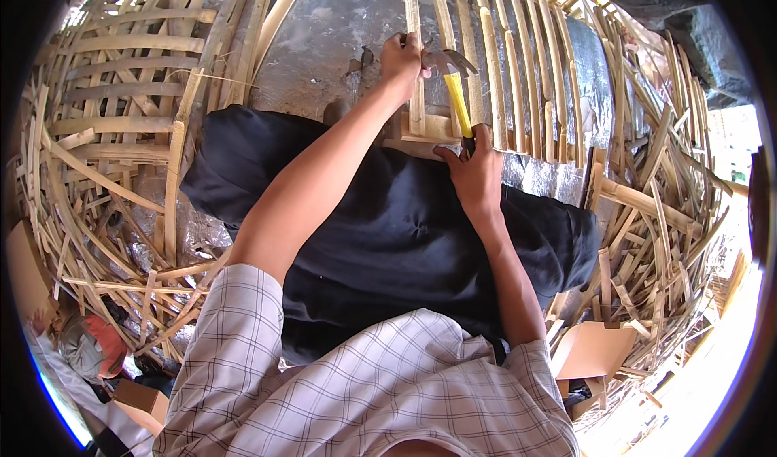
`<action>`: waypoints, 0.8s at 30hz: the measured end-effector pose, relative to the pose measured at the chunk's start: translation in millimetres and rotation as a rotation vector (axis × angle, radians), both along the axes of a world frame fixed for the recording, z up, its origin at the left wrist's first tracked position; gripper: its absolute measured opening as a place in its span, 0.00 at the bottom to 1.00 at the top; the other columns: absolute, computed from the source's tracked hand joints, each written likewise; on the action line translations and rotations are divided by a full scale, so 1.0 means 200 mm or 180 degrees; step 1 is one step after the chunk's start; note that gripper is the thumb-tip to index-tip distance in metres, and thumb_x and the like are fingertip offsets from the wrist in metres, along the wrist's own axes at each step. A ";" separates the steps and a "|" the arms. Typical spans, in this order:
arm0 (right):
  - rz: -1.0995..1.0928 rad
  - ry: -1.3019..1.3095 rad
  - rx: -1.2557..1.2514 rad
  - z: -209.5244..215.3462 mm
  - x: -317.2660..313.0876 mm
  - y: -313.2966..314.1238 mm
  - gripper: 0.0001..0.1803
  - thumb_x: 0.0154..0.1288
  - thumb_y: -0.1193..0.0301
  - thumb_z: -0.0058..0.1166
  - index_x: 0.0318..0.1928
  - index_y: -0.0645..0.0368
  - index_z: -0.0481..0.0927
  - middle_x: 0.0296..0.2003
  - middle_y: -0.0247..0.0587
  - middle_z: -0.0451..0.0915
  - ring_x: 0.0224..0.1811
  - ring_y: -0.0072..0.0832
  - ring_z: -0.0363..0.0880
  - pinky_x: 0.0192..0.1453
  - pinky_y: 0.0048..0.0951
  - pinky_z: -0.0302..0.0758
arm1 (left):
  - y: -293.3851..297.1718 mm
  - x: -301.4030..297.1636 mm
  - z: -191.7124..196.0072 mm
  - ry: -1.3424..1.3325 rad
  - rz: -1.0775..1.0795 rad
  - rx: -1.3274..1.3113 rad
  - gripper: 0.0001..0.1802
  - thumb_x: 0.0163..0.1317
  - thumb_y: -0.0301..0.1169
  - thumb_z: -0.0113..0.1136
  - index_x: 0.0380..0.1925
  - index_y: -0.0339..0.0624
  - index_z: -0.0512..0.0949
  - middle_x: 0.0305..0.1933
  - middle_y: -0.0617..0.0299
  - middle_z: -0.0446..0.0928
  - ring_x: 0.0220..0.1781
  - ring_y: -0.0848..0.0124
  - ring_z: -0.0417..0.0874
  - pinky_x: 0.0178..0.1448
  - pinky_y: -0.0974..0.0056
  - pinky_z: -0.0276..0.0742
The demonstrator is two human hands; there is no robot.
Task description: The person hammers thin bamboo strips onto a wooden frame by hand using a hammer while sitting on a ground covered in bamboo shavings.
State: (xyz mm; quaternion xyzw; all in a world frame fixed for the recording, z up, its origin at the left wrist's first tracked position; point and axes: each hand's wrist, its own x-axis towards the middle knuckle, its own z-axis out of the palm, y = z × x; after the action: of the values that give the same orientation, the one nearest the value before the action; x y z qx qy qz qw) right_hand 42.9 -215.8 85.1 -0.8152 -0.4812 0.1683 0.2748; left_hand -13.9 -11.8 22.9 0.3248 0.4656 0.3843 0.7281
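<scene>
My right hand (476, 170) is wrapped round the black lower end of a claw hammer (457, 101) with a yellow handle. The hammer's metal head lies right beside my left hand (402, 59), over an upright bamboo slat (417, 109). My left hand's fingers are closed on that slat; whether they also pinch a nail is hidden. The slat's near end rests on a bamboo crosspiece (429, 127) just beyond my knees. To its right, several bamboo slats (514, 93) run side by side, spaced apart.
Black cloth (388, 230) covers my legs. A woven bamboo lattice (129, 76) stands at the left, and piled bamboo strips (655, 222) lie at the right. A shiny silvery sheet (324, 20) spreads beneath the slats. Cardboard pieces (595, 350) sit at the lower right.
</scene>
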 end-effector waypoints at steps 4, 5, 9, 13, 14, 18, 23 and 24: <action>-0.0123 0.0158 -0.0013 0.00 0.02 0.00 0.24 0.56 0.70 0.75 0.40 0.65 0.70 0.22 0.52 0.77 0.25 0.49 0.81 0.31 0.45 0.75 | -0.03 0.01 -0.01 0.0194 -0.0308 0.0091 0.17 0.82 0.35 0.41 0.51 0.27 0.70 0.27 0.56 0.76 0.21 0.72 0.77 0.23 0.65 0.75; -0.0100 0.0153 -0.0010 0.00 0.01 0.01 0.24 0.56 0.70 0.75 0.40 0.65 0.70 0.22 0.52 0.77 0.25 0.50 0.81 0.31 0.46 0.75 | -0.01 -0.01 -0.03 0.0445 -0.0430 0.0387 0.18 0.82 0.36 0.42 0.50 0.28 0.70 0.27 0.54 0.77 0.22 0.70 0.79 0.23 0.63 0.76; -0.0130 0.0144 -0.0049 -0.02 0.03 -0.01 0.24 0.56 0.70 0.75 0.41 0.65 0.69 0.22 0.54 0.77 0.26 0.55 0.81 0.31 0.47 0.74 | -0.01 -0.05 -0.10 0.2106 -0.0665 0.1756 0.21 0.79 0.40 0.45 0.42 0.29 0.73 0.28 0.39 0.81 0.30 0.49 0.86 0.32 0.46 0.78; -0.0107 0.0198 0.0044 -0.01 0.05 -0.04 0.25 0.55 0.70 0.75 0.42 0.65 0.69 0.22 0.54 0.77 0.28 0.57 0.81 0.31 0.48 0.75 | -0.04 -0.02 -0.13 0.2319 -0.0410 0.2284 0.22 0.78 0.39 0.47 0.35 0.26 0.73 0.28 0.33 0.80 0.33 0.38 0.84 0.36 0.41 0.77; -0.0121 0.0204 0.0014 -0.01 0.06 -0.04 0.25 0.55 0.70 0.75 0.42 0.65 0.69 0.22 0.54 0.78 0.28 0.57 0.81 0.32 0.48 0.75 | -0.04 -0.02 -0.13 0.2395 -0.0335 0.2479 0.23 0.78 0.39 0.47 0.34 0.25 0.73 0.27 0.32 0.80 0.33 0.36 0.84 0.36 0.40 0.77; 0.0142 0.0174 0.0132 -0.04 0.09 -0.04 0.26 0.55 0.70 0.75 0.45 0.66 0.70 0.25 0.57 0.80 0.31 0.59 0.82 0.34 0.50 0.76 | -0.04 -0.04 -0.13 0.2581 -0.0383 0.2539 0.23 0.78 0.38 0.47 0.29 0.27 0.74 0.24 0.34 0.79 0.29 0.36 0.82 0.32 0.42 0.75; 0.0234 0.0477 0.0055 -0.05 0.06 -0.04 0.26 0.58 0.69 0.73 0.47 0.66 0.70 0.32 0.62 0.81 0.38 0.64 0.81 0.39 0.55 0.76 | -0.06 -0.06 -0.12 0.2194 -0.0459 0.2538 0.23 0.78 0.37 0.47 0.27 0.29 0.73 0.21 0.37 0.77 0.24 0.40 0.80 0.29 0.45 0.71; 0.0242 0.0405 0.0104 -0.07 0.05 -0.05 0.25 0.58 0.68 0.73 0.47 0.66 0.70 0.33 0.63 0.81 0.39 0.65 0.80 0.39 0.56 0.76 | -0.07 -0.06 -0.13 0.2082 -0.0473 0.2515 0.23 0.79 0.37 0.47 0.27 0.29 0.72 0.21 0.38 0.76 0.24 0.41 0.80 0.29 0.45 0.71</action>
State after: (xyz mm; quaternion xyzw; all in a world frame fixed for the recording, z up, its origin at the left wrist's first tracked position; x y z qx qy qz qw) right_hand 53.4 -225.1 71.8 -0.7794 -0.4960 0.2223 0.3115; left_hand -25.4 -25.2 -3.1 0.7102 0.4638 0.3564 0.3916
